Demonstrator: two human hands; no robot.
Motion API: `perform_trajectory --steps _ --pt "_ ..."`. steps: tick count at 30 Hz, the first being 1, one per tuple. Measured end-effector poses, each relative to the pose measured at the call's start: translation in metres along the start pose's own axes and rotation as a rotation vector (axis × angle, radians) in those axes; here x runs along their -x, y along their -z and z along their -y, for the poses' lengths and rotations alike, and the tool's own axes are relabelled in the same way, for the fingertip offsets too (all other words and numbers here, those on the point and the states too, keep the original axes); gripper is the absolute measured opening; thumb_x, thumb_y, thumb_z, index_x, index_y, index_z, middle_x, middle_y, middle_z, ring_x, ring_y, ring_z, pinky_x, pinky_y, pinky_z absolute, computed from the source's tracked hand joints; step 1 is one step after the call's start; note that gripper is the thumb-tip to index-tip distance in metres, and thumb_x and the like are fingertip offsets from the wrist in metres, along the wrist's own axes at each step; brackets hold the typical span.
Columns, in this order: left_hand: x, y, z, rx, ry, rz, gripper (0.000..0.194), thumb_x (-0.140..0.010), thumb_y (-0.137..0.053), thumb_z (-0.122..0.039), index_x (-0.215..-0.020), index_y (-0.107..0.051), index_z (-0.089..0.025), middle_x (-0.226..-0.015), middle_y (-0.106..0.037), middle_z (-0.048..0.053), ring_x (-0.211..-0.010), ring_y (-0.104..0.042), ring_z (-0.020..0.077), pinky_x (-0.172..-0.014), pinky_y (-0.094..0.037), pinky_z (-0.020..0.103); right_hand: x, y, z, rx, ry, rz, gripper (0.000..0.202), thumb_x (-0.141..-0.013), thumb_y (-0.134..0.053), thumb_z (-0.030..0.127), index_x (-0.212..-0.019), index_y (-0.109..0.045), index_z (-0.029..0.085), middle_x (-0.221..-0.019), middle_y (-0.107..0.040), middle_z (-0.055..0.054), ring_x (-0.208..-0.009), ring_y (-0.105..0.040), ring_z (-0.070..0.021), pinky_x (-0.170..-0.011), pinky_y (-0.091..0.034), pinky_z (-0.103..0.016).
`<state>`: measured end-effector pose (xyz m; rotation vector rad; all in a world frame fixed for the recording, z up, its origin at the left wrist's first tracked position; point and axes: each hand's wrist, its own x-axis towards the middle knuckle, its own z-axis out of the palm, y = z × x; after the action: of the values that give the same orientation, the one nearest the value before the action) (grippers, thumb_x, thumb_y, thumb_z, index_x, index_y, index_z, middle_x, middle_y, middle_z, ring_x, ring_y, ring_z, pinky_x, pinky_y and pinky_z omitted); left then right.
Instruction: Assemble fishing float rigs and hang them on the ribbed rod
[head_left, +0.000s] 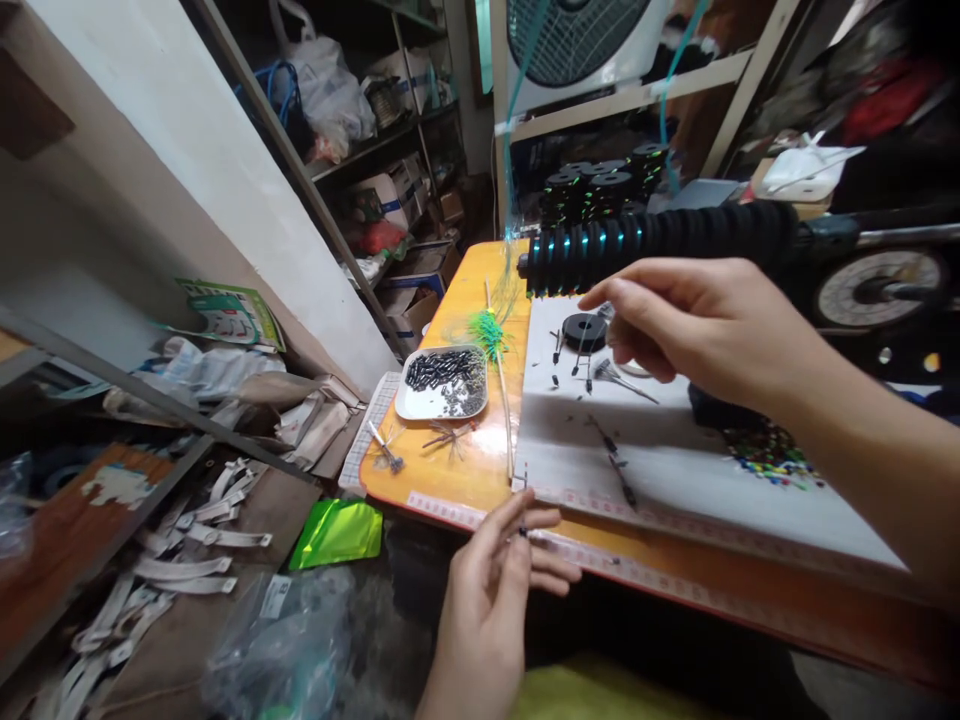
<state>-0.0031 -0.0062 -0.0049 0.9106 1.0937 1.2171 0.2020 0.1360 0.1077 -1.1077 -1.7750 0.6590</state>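
Fingers of left hand (pixel 480 610) clamped on small dark piece (pixel 523 532) near table (pixel 491 455) edge; right hand (pixel 690 325): fingers close together, any hold unclear. Risk: slack pinch could drop piece over edge

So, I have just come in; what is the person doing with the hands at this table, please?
The left hand, at the table's near edge, seems to pinch a small dark piece. The right hand is raised over the white board, near the black ribbed roll; whether it holds anything is unclear. A white dish of small black pieces sits left of the board.
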Motion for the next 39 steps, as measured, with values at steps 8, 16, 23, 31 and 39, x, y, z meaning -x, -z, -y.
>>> perform_trajectory --steps 8,16,23,31,39 --pt "0.032 0.067 0.039 -0.408 -0.059 0.000 0.031 -0.082 -0.071 -0.021 -0.112 -0.075 -0.026 -0.099 -0.076 0.009 -0.076 -0.076 0.0195 -0.075 -0.061 0.027 -0.008 -0.025 -0.005 0.387 0.150 0.019 0.018 -0.091 -0.056 0.027 -0.088 -0.072 0.021 -0.053 -0.061 -0.001 -0.045 -0.050 -0.0142 -0.054 -0.037 -0.030" --pt "0.033 0.124 0.061 -1.051 0.334 0.110 0.073 -0.078 -0.058 -0.012 -0.148 -0.048 -0.031 -0.120 -0.073 0.013 -0.103 -0.073 0.0316 -0.090 -0.055 0.041 -0.007 -0.034 -0.009 0.399 0.069 0.039 0.028 -0.089 -0.056 0.028 -0.111 -0.069 0.016 -0.051 -0.058 0.001 -0.048 -0.051 -0.0174 -0.059 -0.037 -0.032" --pt "0.034 0.110 0.063 -1.254 0.456 0.565 0.075 -0.079 -0.054 -0.009 -0.147 -0.046 -0.040 -0.149 -0.054 0.009 -0.143 -0.041 0.0408 -0.112 -0.003 0.078 -0.010 -0.034 -0.014 0.225 -0.101 0.219 0.025 -0.091 -0.055 0.033 -0.078 -0.068 0.015 -0.053 -0.061 0.001 -0.038 -0.046 -0.0081 -0.048 -0.035 -0.025" --pt "0.025 0.057 0.008 -0.677 -0.311 0.435 0.073 -0.084 -0.052 0.000 -0.145 -0.046 -0.039 -0.149 -0.049 0.006 -0.109 -0.065 0.0169 -0.080 -0.059 0.023 0.054 -0.008 0.009 -0.171 -0.337 0.489 0.045 -0.094 -0.051 0.056 -0.076 -0.062 0.016 -0.055 -0.056 0.001 -0.037 -0.041 -0.0053 -0.036 -0.029 -0.019" --pt "-0.001 -0.012 -0.033 -0.449 -0.366 0.345 0.030 -0.104 -0.039 -0.029 -0.114 -0.066 -0.019 -0.119 -0.067 0.011 -0.117 -0.057 0.0230 -0.106 -0.041 0.037 0.098 -0.025 0.016 -0.571 -0.534 0.612 0.039 -0.093 -0.059 0.052 -0.081 -0.065 0.015 -0.055 -0.061 0.001 -0.035 -0.043 -0.0039 -0.033 -0.026 -0.014"
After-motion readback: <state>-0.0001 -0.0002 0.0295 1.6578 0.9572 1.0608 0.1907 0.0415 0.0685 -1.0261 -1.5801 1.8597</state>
